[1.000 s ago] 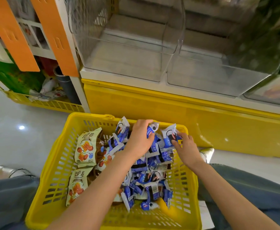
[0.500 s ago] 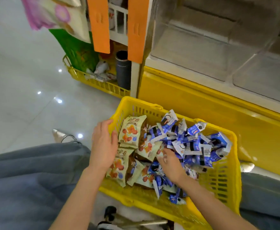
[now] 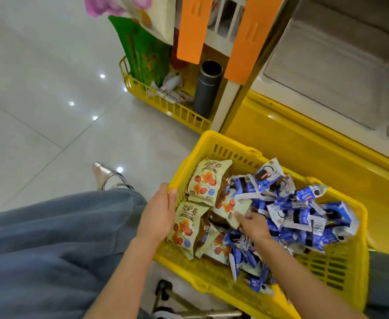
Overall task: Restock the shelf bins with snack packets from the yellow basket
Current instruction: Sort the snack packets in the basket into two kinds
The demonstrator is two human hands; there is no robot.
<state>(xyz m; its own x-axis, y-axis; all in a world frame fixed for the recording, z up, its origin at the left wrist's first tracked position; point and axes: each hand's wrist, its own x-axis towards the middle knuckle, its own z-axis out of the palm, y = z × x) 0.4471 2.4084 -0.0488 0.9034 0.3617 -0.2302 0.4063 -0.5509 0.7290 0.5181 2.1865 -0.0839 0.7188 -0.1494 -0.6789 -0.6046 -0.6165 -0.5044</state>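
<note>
Head view, lower right of the frame: yellow basket (image 3: 341,270) on the floor, tilted, heaped with snack packets. Blue packets (image 3: 301,217) piled through the centre and right side of the basket; cream packets (image 3: 206,180) printed with red fruit along its left side, one leaning against the left wall, another (image 3: 184,224) just below it.

Left hand (image 3: 159,215) at the basket's left rim, fingers curled over the edge, grip closed on the rim, thumb side against the lower cream packet. Right hand (image 3: 253,224) down among the packets near the basket's middle, fingers pressed into the pile where cream meets blue; cannot tell whether that grip pinches a packet or only rests on the heap. Both forearms bare, entering from the bottom edge.

Left and lower left: blue trouser leg (image 3: 50,245), with a silver pointed shoe (image 3: 107,174) on the pale tiled floor (image 3: 39,100) just above it.

Upper centre: a second yellow basket (image 3: 166,107) on the floor, holding green bags (image 3: 147,54) and a dark cylinder (image 3: 207,86), behind two orange panels (image 3: 194,26). Upper right: clear shelf bins (image 3: 341,58) above a yellow base (image 3: 304,153), just beyond the near basket.
</note>
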